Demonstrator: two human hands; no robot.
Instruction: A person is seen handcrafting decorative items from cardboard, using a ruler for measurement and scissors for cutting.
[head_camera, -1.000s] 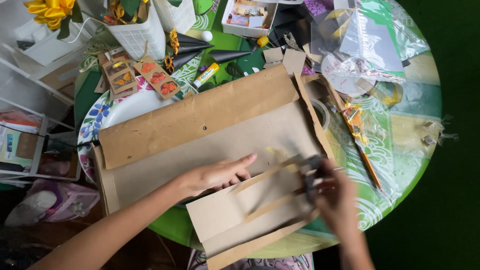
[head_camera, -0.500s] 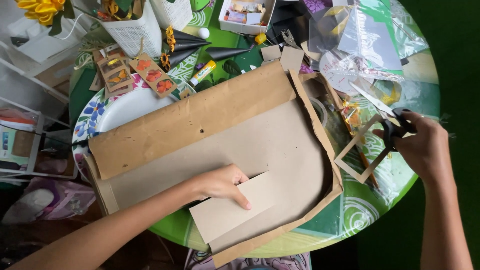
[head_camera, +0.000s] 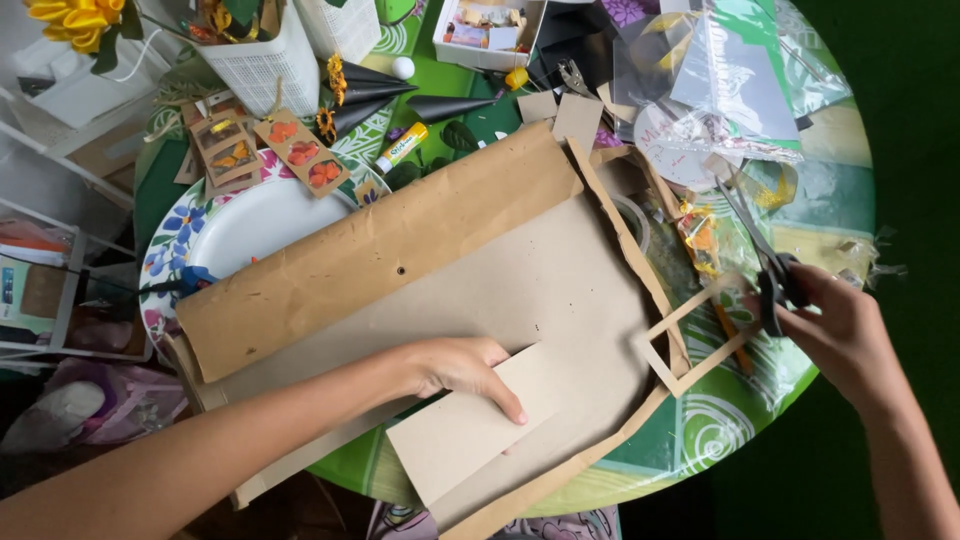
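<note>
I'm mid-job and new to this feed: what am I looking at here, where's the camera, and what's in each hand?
No machine here: these are a person's two bare hands, filmed by one camera worn on their head, looking down at a round green patterned table. The left hand presses on a cut rectangle of brown card, which lies on a large sheet of brown paper. The right hand holds dark scissors at the table's right edge, beside a thin cardboard frame. Around them lie a flowered plate, a glue stick, decorated tags and clear wrappers.

round green table (head_camera: 720, 425), brown paper sheet (head_camera: 520, 290), plate (head_camera: 250, 225)
</note>
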